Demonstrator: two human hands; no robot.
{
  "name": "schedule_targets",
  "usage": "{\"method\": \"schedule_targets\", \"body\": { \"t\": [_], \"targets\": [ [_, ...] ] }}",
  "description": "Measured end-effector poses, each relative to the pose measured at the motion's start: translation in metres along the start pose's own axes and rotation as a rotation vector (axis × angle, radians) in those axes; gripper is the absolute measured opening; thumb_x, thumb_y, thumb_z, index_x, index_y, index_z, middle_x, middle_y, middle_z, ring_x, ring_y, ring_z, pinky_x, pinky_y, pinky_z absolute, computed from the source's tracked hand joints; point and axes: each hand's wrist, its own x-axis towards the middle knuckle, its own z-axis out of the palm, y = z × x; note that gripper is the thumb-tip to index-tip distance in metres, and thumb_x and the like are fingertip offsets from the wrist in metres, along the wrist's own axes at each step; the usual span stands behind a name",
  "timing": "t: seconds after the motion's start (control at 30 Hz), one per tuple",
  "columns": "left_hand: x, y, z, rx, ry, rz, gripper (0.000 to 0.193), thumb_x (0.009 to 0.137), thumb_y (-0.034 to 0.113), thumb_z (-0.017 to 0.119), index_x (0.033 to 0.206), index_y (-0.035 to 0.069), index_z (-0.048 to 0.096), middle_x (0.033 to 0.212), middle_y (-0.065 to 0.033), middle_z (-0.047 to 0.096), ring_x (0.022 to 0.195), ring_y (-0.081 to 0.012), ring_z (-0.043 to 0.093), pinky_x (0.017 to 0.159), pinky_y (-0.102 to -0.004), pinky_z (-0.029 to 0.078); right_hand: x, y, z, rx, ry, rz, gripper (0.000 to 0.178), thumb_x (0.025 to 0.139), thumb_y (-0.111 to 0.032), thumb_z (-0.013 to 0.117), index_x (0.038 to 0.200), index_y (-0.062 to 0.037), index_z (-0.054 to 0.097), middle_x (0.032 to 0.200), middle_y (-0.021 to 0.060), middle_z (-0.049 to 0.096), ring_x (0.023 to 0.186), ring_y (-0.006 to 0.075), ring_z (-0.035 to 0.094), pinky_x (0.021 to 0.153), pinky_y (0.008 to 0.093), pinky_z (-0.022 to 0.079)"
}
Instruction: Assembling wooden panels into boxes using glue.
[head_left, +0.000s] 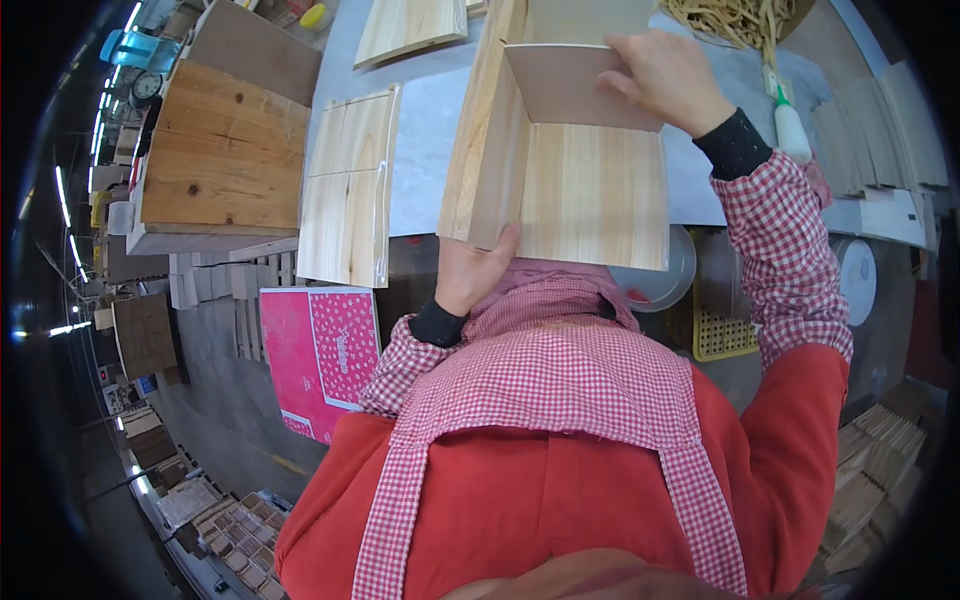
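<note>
A partly assembled wooden box [595,190] lies at the table's near edge, its pale grained base towards me. A thin divider panel [565,88] stands across it, meeting the long side board [480,160] on the left. My right hand [668,82] is closed over the divider's upper right edge, thumb on its near face. At the box's near left corner my left hand [475,272] grips the side board, the thumb along its end and the other fingers largely hidden beneath.
Grooved wooden panels [345,185] lie left of the box, beside a stack of brown boards [225,150]. A glue bottle [791,130] with a green nozzle stands at right, near a heap of thin wooden strips [735,20]. A pink carton [315,360] sits below the table.
</note>
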Motion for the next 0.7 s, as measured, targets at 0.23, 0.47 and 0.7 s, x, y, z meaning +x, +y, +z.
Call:
{"method": "schedule_targets", "body": {
  "t": [0.23, 0.47, 0.7],
  "targets": [
    [0.0008, 0.0018, -0.0019, 0.033, -0.015, 0.030, 0.033, 0.076, 0.007, 0.065, 0.106, -0.005, 0.058, 0.095, -0.0170, 0.063, 0.087, -0.0278, 0.063, 0.076, -0.0353, 0.050, 0.0033, 0.0019, -0.0010, 0.046, 0.025, -0.011, 0.032, 0.076, -0.031, 0.071, 0.097, -0.0078, 0.065, 0.076, 0.0133, 0.065, 0.074, 0.0301, 0.064, 0.064, 0.0402, 0.049],
    [-0.0001, 0.0020, -0.0016, 0.070, -0.003, 0.054, 0.030, 0.076, 0.007, 0.065, 0.103, -0.004, 0.059, 0.093, -0.0177, 0.063, 0.085, -0.0299, 0.063, 0.075, -0.0362, 0.050, 0.0008, -0.0001, 0.0000, 0.032, 0.032, -0.014, 0.030, 0.077, -0.031, 0.070, 0.095, -0.0081, 0.065, 0.075, 0.0133, 0.065, 0.072, 0.0298, 0.064, 0.063, 0.0399, 0.049],
    [-0.0004, 0.0012, -0.0059, 0.192, -0.062, 0.065, 0.027, 0.079, 0.006, 0.066, 0.104, -0.004, 0.061, 0.093, -0.0118, 0.066, 0.083, -0.0204, 0.062, 0.073, -0.0317, 0.050, 0.0018, 0.0011, 0.0052, 0.028, 0.098, -0.033, 0.029, 0.078, -0.031, 0.070, 0.093, -0.0071, 0.064, 0.075, 0.0128, 0.065, 0.072, 0.0293, 0.064, 0.063, 0.0389, 0.050]
  ]
}}
